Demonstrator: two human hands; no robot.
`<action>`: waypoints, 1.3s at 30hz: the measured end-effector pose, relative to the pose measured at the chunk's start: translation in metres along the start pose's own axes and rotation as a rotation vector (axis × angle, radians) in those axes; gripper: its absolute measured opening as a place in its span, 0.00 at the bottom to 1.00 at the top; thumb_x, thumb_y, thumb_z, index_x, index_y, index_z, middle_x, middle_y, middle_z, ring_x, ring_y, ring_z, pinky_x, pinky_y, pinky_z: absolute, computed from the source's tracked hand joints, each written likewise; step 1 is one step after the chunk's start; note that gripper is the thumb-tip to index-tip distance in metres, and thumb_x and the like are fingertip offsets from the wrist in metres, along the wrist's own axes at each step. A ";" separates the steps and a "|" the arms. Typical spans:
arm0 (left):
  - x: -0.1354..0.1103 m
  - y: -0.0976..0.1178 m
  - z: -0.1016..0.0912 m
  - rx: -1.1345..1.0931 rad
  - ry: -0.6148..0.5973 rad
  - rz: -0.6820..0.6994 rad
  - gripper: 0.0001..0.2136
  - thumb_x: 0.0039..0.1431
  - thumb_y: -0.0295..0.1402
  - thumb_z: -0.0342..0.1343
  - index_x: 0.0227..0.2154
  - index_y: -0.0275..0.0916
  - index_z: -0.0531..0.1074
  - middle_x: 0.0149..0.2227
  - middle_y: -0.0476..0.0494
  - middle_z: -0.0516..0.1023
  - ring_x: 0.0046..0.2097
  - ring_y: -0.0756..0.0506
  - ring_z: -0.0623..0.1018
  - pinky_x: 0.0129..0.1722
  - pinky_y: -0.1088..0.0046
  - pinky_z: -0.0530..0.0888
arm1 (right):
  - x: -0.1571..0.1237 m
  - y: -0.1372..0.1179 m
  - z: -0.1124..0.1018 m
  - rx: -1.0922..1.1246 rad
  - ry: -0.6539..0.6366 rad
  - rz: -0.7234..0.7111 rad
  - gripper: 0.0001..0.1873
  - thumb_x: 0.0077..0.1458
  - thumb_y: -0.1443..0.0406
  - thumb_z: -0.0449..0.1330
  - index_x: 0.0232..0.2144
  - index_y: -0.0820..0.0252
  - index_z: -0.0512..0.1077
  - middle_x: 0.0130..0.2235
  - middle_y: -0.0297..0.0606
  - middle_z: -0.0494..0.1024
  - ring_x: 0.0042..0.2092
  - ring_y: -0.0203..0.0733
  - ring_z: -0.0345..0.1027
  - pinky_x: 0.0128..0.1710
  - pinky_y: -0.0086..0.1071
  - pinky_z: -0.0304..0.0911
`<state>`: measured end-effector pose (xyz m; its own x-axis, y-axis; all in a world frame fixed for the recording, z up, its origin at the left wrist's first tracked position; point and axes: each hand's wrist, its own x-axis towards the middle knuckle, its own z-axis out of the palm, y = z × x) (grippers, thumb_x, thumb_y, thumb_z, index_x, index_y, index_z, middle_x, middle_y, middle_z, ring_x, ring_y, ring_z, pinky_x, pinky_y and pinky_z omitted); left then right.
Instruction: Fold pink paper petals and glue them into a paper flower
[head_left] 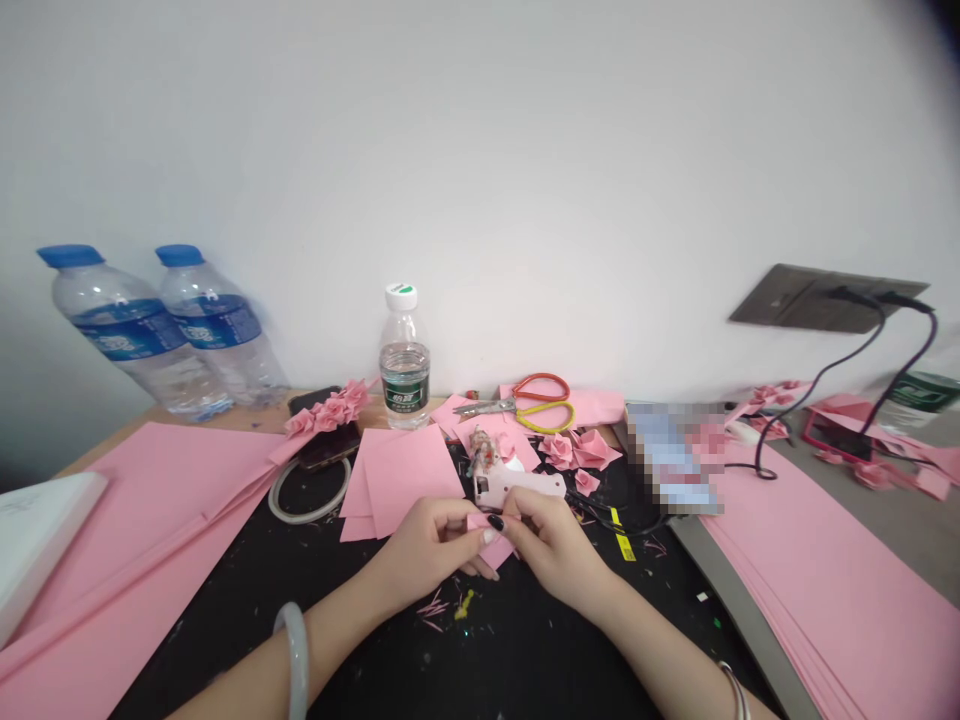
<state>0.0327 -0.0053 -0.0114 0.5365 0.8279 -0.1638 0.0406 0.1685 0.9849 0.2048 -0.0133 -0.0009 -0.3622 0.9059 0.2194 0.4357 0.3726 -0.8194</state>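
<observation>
Far left, a white book (37, 545) sits at the edge with pink paper sheets (135, 540) spread flat beside it, ready to hand, while two blue-capped water bottles (135, 330) lean by the wall, well out of the working space. Moving in, pink paper roses (326, 412) sit behind a pale ring (309, 490). Now the centre: the left hand (427, 548) and the right hand (551, 540) meet over a black mat (525, 640), their fingers (471, 530) drawn narrow, pinching a small piece of pink paper (484, 522) between them, apparently to control it closely. Just behind sits a pale pink glue gun (517, 487), handy, with red-and-yellow scissors (525, 405) beyond. Far right, a stack of pink sheets (832, 600) lies on the grey surface (787, 460).
</observation>
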 end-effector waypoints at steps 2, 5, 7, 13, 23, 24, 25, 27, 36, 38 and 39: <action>0.000 0.001 -0.001 0.018 0.013 0.013 0.10 0.51 0.37 0.56 0.26 0.34 0.70 0.23 0.49 0.75 0.27 0.44 0.80 0.28 0.74 0.73 | 0.000 0.001 0.000 0.004 0.004 0.010 0.15 0.57 0.65 0.52 0.19 0.58 0.56 0.19 0.27 0.60 0.23 0.33 0.52 0.24 0.27 0.50; -0.001 0.002 -0.002 0.063 0.019 0.032 0.10 0.52 0.37 0.55 0.26 0.34 0.70 0.22 0.49 0.74 0.27 0.44 0.80 0.28 0.74 0.73 | 0.000 0.004 0.002 0.071 0.002 0.081 0.15 0.57 0.64 0.52 0.20 0.58 0.57 0.18 0.27 0.60 0.21 0.32 0.52 0.21 0.26 0.49; -0.002 0.003 -0.003 0.085 0.019 0.033 0.10 0.53 0.38 0.54 0.26 0.35 0.70 0.22 0.50 0.74 0.27 0.44 0.80 0.28 0.74 0.73 | 0.000 0.006 0.002 0.088 0.012 0.095 0.15 0.58 0.63 0.50 0.20 0.57 0.57 0.18 0.27 0.60 0.20 0.33 0.53 0.20 0.26 0.49; -0.001 0.005 -0.002 0.108 0.014 0.018 0.11 0.53 0.40 0.54 0.25 0.35 0.69 0.21 0.50 0.73 0.28 0.43 0.80 0.28 0.74 0.73 | 0.001 0.008 0.001 -0.001 0.063 0.020 0.18 0.59 0.65 0.49 0.18 0.57 0.54 0.18 0.27 0.58 0.22 0.33 0.52 0.23 0.27 0.49; -0.006 0.000 -0.004 0.371 0.257 0.192 0.12 0.56 0.35 0.50 0.19 0.38 0.63 0.14 0.55 0.64 0.18 0.50 0.72 0.19 0.79 0.63 | -0.008 0.000 0.000 -0.231 0.120 -0.080 0.07 0.59 0.68 0.48 0.28 0.56 0.58 0.24 0.31 0.63 0.25 0.36 0.56 0.26 0.29 0.51; -0.007 0.000 -0.003 0.404 0.271 0.205 0.12 0.57 0.35 0.49 0.19 0.38 0.63 0.14 0.55 0.64 0.17 0.51 0.71 0.19 0.79 0.63 | -0.010 -0.002 0.000 -0.256 0.054 -0.117 0.07 0.58 0.68 0.49 0.27 0.56 0.57 0.25 0.31 0.63 0.26 0.37 0.56 0.26 0.29 0.51; -0.008 0.001 -0.002 0.427 0.273 0.218 0.12 0.57 0.35 0.49 0.19 0.37 0.63 0.14 0.54 0.64 0.17 0.51 0.71 0.19 0.79 0.63 | -0.011 -0.005 0.001 -0.273 -0.005 -0.144 0.08 0.58 0.68 0.49 0.26 0.56 0.57 0.25 0.32 0.63 0.26 0.37 0.57 0.27 0.29 0.51; -0.009 0.004 -0.001 0.444 0.226 0.244 0.12 0.58 0.35 0.48 0.21 0.37 0.65 0.17 0.52 0.67 0.19 0.51 0.72 0.20 0.79 0.64 | -0.011 -0.009 0.002 -0.280 -0.098 -0.145 0.08 0.57 0.68 0.50 0.26 0.56 0.57 0.26 0.31 0.64 0.26 0.37 0.57 0.26 0.28 0.51; -0.018 0.023 -0.004 0.423 0.002 0.413 0.17 0.63 0.34 0.38 0.28 0.35 0.70 0.29 0.44 0.73 0.32 0.47 0.72 0.35 0.74 0.67 | -0.009 -0.008 0.004 -0.216 -0.083 -0.099 0.13 0.49 0.67 0.57 0.23 0.57 0.54 0.23 0.27 0.58 0.24 0.33 0.51 0.24 0.27 0.46; -0.016 0.022 -0.004 0.403 0.036 0.414 0.16 0.63 0.34 0.38 0.29 0.35 0.69 0.29 0.45 0.72 0.31 0.48 0.71 0.35 0.73 0.68 | -0.009 -0.008 0.003 -0.173 -0.051 -0.122 0.09 0.51 0.69 0.54 0.24 0.58 0.55 0.23 0.28 0.59 0.25 0.34 0.52 0.25 0.27 0.47; -0.015 0.020 -0.003 0.384 0.063 0.396 0.15 0.63 0.34 0.38 0.30 0.35 0.69 0.29 0.46 0.72 0.30 0.48 0.72 0.34 0.73 0.68 | -0.009 -0.008 0.003 -0.143 -0.030 -0.122 0.08 0.53 0.69 0.51 0.24 0.58 0.57 0.24 0.29 0.59 0.25 0.34 0.53 0.25 0.27 0.48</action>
<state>0.0226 -0.0125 0.0107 0.5224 0.8206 0.2320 0.1562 -0.3595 0.9200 0.2019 -0.0251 0.0016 -0.4429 0.8466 0.2952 0.4988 0.5063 -0.7035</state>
